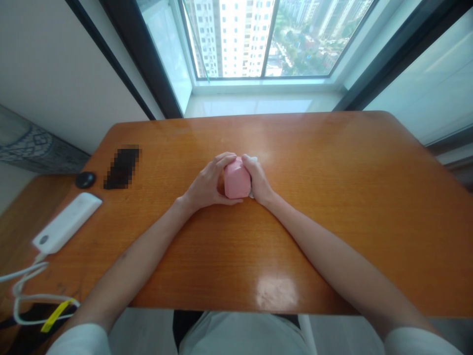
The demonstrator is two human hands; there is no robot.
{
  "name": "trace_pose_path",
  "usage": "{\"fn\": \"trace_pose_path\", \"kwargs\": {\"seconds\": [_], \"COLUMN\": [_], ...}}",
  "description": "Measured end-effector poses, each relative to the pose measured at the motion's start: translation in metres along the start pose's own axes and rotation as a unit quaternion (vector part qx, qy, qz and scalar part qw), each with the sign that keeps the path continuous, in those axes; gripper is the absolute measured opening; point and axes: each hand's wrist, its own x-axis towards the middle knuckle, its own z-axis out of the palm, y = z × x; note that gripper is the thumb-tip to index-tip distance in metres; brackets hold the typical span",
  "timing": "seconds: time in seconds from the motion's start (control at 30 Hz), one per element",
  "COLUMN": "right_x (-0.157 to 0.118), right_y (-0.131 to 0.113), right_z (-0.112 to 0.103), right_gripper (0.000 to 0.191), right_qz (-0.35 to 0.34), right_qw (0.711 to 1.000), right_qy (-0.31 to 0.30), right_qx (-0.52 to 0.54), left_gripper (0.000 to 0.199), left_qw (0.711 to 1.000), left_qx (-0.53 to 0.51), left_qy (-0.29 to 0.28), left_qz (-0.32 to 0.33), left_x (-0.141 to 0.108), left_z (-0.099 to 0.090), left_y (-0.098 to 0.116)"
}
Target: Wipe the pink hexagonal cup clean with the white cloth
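Here comes the daylight, pouring in through the big window (pixel 229 39) beyond the far edge of the table (pixel 295 143), and the high-rises (pixel 232 37) outside are blown nearly white! A broad sheen runs across the far half of the wood, with a hard white glare patch (pixel 277 293) by the near edge. Shadows? Barely any, just soft dimness around the pink block (pixel 237 178) between the left hand (pixel 209 182) and right hand (pixel 258 180). Fisheye bend tilts the window frame (pixel 146 54) hard toward the corners, and a coarse mosaic blur (pixel 121 167) sits near the far left corner.
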Motion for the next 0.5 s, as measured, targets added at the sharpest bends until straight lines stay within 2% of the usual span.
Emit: {"fn": "trace_pose_path", "kwargs": {"seconds": [0.07, 0.13, 0.23, 0.3, 0.43, 0.5], "right_x": [-0.002, -0.004, -0.006, -0.006, -0.004, -0.002], "right_y": [0.001, 0.002, 0.000, -0.003, -0.007, -0.006], "right_z": [-0.001, -0.001, -0.002, -0.001, 0.001, 0.001], "right_gripper": [0.068, 0.065, 0.061, 0.060, 0.062, 0.063], "right_qz": [-0.003, -0.014, -0.032, -0.032, -0.006, 0.006], "right_qw": [1.000, 1.000, 0.999, 0.999, 1.000, 1.000], "right_qy": [0.002, 0.004, -0.002, -0.009, -0.005, -0.003], "right_qx": [-0.004, -0.015, -0.027, -0.026, -0.003, 0.011], "left_gripper": [0.123, 0.113, 0.101, 0.108, 0.141, 0.139], "left_qw": [0.998, 0.992, 0.985, 0.988, 0.999, 0.999], "left_qx": [-0.025, -0.069, -0.124, -0.122, -0.048, -0.010], "left_qy": [0.003, -0.003, -0.016, -0.015, -0.017, -0.024], "left_qz": [-0.053, -0.101, -0.121, -0.098, 0.010, 0.042], "left_x": [0.002, 0.004, 0.005, 0.003, -0.001, -0.003], "left_z": [0.001, 0.003, 0.007, 0.008, 0.006, 0.003], "left_y": [0.007, 0.012, 0.009, 0.004, -0.009, -0.011]}}
